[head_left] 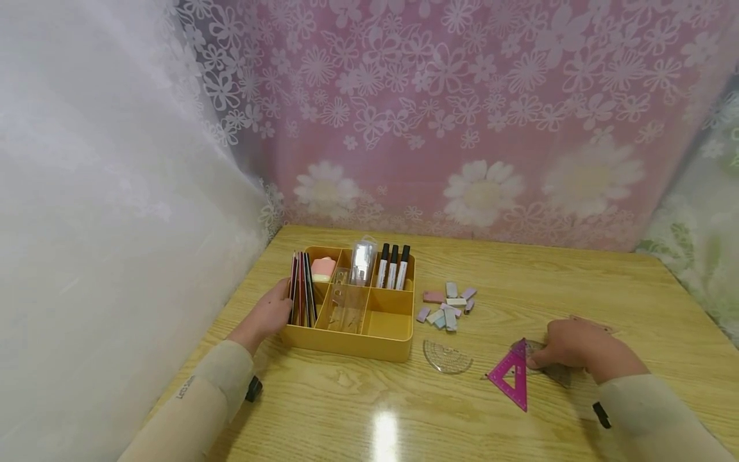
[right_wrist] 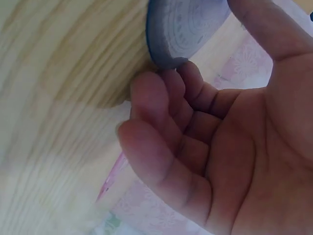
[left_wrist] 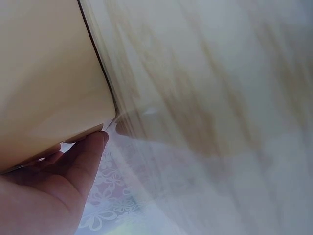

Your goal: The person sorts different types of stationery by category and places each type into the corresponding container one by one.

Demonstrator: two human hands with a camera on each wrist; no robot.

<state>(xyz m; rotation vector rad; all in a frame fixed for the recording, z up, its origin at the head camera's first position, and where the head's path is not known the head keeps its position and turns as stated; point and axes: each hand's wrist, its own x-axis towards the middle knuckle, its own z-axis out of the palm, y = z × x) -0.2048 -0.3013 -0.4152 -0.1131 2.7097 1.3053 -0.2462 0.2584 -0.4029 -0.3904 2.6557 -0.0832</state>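
Observation:
A yellow compartment tray (head_left: 358,343) stands at the table's left-centre. My left hand (head_left: 270,316) holds its left wall; in the left wrist view the fingers (left_wrist: 88,161) meet the tray's edge (left_wrist: 54,88). Pencils (head_left: 301,289), a pink-and-cream eraser (head_left: 323,268), clear rulers (head_left: 345,305), a clear case (head_left: 363,262) and black-capped markers (head_left: 393,268) are in the tray. At the right, my right hand (head_left: 583,346) pinches a clear protractor (head_left: 557,372), tilted off the table in the right wrist view. A magenta set square (head_left: 510,375) lies beside that hand.
Several small erasers (head_left: 447,307) lie in a loose group right of the tray. Another clear protractor (head_left: 447,357) lies flat in front of them. Beyond my right hand, a clear ruler-like piece (head_left: 597,324) shows partly. Flowered curtains (head_left: 462,128) surround the table.

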